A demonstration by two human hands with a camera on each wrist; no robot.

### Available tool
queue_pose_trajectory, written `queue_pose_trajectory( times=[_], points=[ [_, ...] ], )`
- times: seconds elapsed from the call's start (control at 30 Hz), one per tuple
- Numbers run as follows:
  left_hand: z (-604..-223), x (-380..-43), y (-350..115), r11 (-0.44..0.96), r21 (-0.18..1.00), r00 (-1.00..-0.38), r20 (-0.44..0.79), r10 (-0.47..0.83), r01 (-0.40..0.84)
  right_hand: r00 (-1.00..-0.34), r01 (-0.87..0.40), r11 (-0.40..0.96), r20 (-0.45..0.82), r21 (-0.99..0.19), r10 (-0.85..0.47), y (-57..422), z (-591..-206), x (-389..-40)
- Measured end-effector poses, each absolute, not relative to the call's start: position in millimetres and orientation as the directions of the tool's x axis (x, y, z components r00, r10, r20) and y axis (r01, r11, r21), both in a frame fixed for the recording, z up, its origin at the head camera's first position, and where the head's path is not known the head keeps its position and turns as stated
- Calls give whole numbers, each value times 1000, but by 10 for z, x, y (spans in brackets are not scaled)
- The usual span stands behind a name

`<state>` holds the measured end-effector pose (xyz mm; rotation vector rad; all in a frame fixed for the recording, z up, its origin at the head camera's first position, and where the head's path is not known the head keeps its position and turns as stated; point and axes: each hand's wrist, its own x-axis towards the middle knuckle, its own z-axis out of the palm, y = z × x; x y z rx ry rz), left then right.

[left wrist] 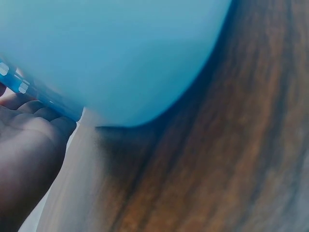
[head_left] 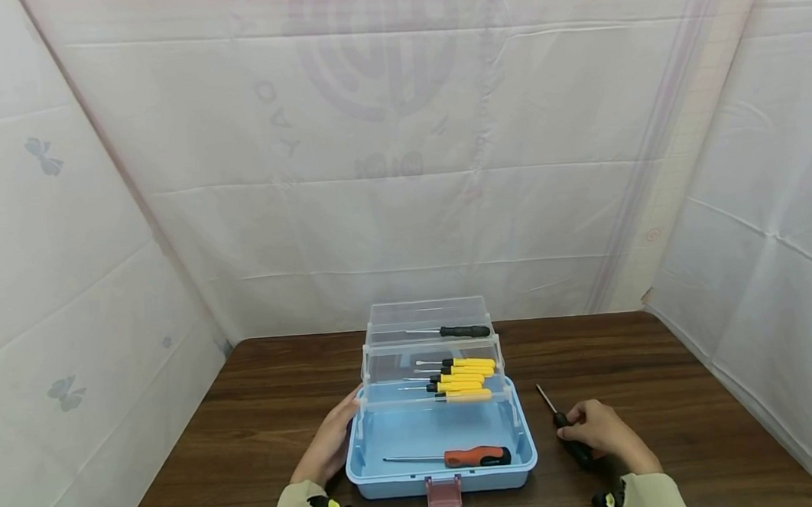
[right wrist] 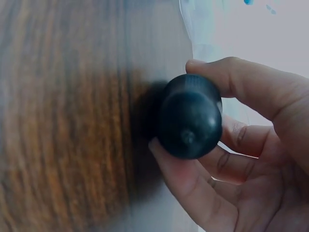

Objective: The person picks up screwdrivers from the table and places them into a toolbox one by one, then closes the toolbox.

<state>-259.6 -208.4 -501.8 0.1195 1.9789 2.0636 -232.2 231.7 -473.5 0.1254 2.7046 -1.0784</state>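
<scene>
My right hand (head_left: 600, 431) pinches the black handle of a screwdriver (head_left: 574, 442) to the right of the toolbox, thumb and fingers spread around it. Its metal shaft points away and to the left, low over the table; the rounded handle end (right wrist: 189, 125) faces the right wrist camera. Against the left side of the light-blue toolbox (head_left: 439, 424) rests my left hand (head_left: 331, 439), fingers reaching along its rim. In the left wrist view the box wall (left wrist: 120, 63) hides most of those fingers. Inside the box lies an orange-and-black screwdriver (head_left: 477, 456).
Clear fold-out trays (head_left: 390, 354) stand raised at the toolbox's back. Several yellow-handled screwdrivers (head_left: 464, 378) lie in the lower tray, a black-handled screwdriver (head_left: 464, 332) in the upper one. A reddish latch (head_left: 444, 493) hangs at the front. White sheeting (head_left: 404, 208) encloses the wooden table (head_left: 281, 367).
</scene>
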Motion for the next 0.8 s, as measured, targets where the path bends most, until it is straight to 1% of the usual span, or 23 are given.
queue_pose_trajectory(
  times=[0.8],
  points=[
    [-5002, -2585, -2078, -35, 988, -960, -135, 247, -148, -979, 127, 721, -204, -681, -20, 2339, -4689, -2356]
  ],
)
